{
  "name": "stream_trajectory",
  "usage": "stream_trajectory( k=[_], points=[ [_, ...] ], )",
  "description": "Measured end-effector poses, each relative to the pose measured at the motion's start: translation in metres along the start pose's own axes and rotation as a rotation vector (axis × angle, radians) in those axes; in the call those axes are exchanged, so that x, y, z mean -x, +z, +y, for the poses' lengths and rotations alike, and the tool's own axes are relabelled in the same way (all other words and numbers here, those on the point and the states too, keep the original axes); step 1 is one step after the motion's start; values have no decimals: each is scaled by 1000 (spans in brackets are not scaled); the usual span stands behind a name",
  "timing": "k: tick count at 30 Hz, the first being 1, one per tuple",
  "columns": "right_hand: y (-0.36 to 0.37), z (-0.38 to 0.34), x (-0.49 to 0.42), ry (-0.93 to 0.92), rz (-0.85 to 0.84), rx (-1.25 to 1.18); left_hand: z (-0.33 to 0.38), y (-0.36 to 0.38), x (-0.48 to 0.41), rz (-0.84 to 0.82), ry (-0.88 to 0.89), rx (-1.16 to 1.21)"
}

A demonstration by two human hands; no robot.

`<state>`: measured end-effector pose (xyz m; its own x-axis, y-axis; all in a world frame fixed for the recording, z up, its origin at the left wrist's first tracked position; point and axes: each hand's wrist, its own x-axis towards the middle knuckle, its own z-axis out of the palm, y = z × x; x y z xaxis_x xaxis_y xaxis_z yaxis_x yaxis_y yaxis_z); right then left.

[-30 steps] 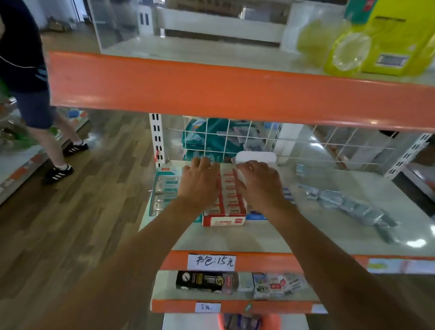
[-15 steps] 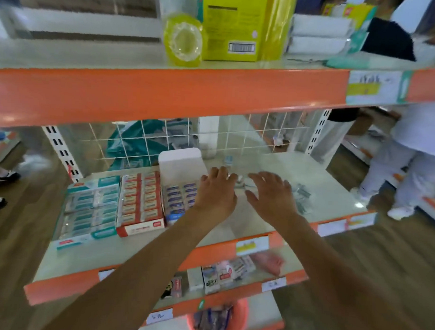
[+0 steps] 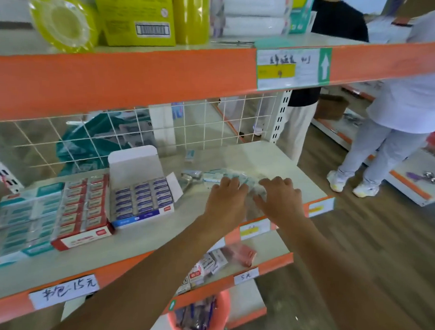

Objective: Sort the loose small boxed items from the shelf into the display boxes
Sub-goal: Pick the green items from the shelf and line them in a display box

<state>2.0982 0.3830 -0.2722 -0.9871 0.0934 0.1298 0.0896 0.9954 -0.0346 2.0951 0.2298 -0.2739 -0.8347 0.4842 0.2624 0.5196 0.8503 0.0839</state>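
From the left hand (image 3: pixel 225 202) and right hand (image 3: pixel 281 201), bare shelf board (image 3: pixel 273 159) lies open at 1 o'clock and at 7 o'clock along the front. At 11, loose small boxes (image 3: pixel 211 175) crowd. The blue display box (image 3: pixel 141 201), lid (image 3: pixel 134 162) upright, blocks 9. The wire grid (image 3: pixel 205 125) closes 12, under the orange upper shelf (image 3: pixel 130 82).

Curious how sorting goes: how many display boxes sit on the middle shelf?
3: teal box far left, red box beside it, blue box rightmost, lid up. More may hide offscreen.
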Motion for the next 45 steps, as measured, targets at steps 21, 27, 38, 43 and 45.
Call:
stream_trajectory(
  k=[21,27,38,43,45],
  points=[
    [24,30,-10,5,60,-261,21,23,-29,-45,-190,153],
    [26,25,-7,-74,173,-361,15,8,-20,-65,-323,343],
    [11,-28,-7,-281,243,-661,-32,-28,10,90,-445,556],
    [-2,-53,-7,-188,126,-799,-55,-41,27,94,-464,598],
    [-6,-62,-5,-191,109,-848,-63,-44,35,95,-494,623]
  ],
)
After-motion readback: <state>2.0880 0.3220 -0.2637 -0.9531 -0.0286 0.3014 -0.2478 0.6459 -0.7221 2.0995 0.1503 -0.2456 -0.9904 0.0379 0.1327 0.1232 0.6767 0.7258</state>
